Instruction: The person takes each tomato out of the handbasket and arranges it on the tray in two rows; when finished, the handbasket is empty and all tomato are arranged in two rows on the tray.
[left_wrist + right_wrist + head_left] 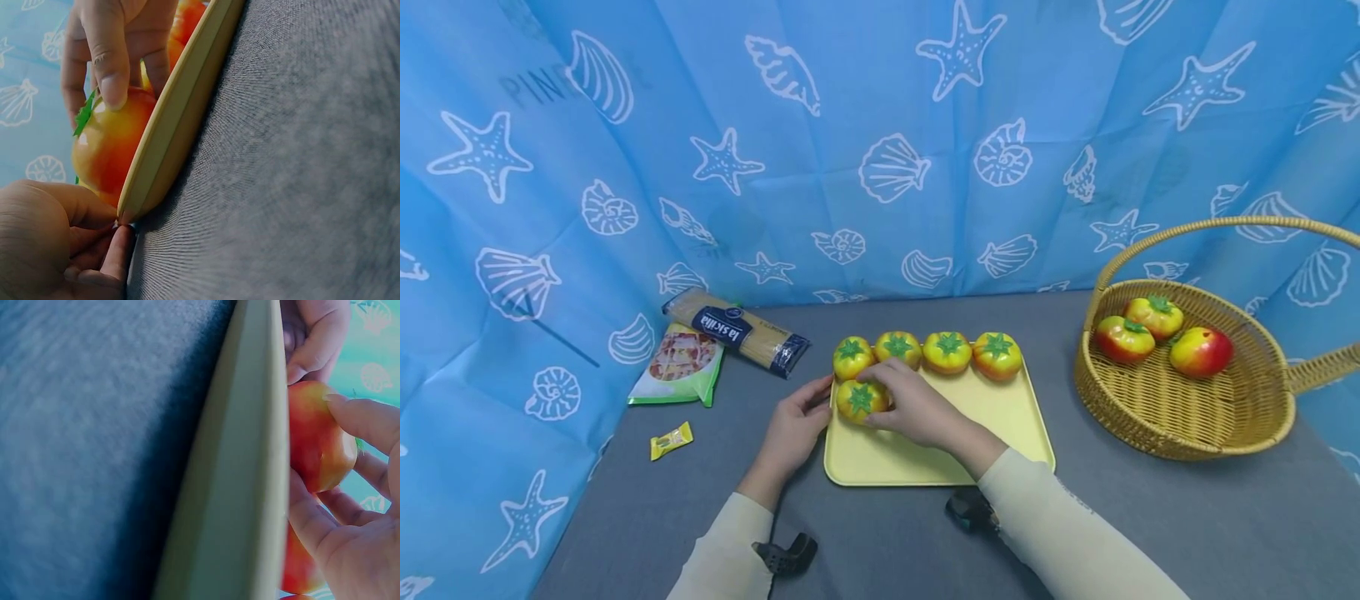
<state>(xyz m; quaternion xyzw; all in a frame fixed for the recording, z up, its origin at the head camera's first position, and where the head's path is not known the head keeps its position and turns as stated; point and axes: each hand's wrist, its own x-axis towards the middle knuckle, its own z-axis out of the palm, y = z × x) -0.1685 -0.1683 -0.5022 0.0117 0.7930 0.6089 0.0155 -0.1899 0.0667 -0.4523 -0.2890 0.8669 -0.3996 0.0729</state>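
A persimmon (862,401) with a green leafy top sits at the left side of the yellow tray (940,458). My right hand (920,406) grips it, thumb on one side and fingers round the other, as the right wrist view shows. Several more persimmons (947,352) line the tray's back edge, the leftmost just behind the gripped one. My left hand (793,429) is at the tray's left edge. In the left wrist view its thumb and a finger (119,253) pinch the tray's rim, close beside the gripped persimmon (115,150).
At the right stands a wicker basket (1180,437) with a tall handle, holding two persimmons (1124,339) and a red-yellow fruit (1202,352). To the left lie a pasta packet (737,329), a green-and-white bag (681,367) and a small yellow wrapped packet (671,441). A blue curtain (880,150) hangs behind.
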